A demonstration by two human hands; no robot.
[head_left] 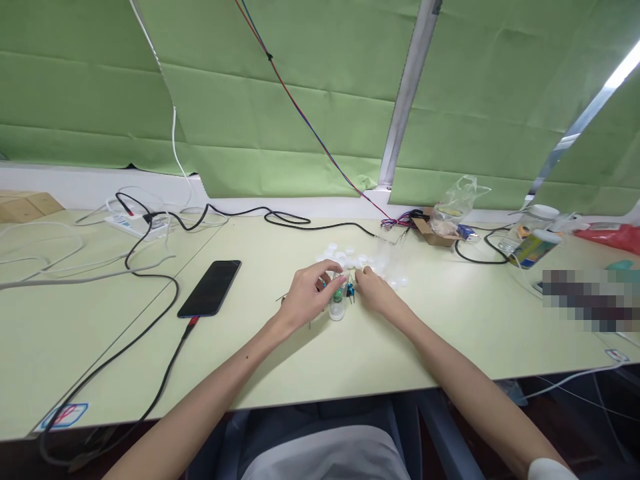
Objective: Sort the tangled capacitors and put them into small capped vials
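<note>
My left hand (311,292) has its thumb and fingers closed around the upper part of a small clear plastic tube (337,311), which stands on the table with something green inside. Just right of the tube is a small blue component (351,290) with thin wire legs. My right hand (374,291) is beside it, fingers curled and pressed together; what they pinch, if anything, is hidden. Behind both hands lie several white round caps (345,257). A few thin wire legs poke out from under my left hand, their parts mostly covered.
A black phone (210,288) with a charging cable lies to the left. Black and white cables run from a power strip (137,225). At the back right stand a cardboard box (435,233) with a plastic bag (457,207) and a yellow-green jar (535,249).
</note>
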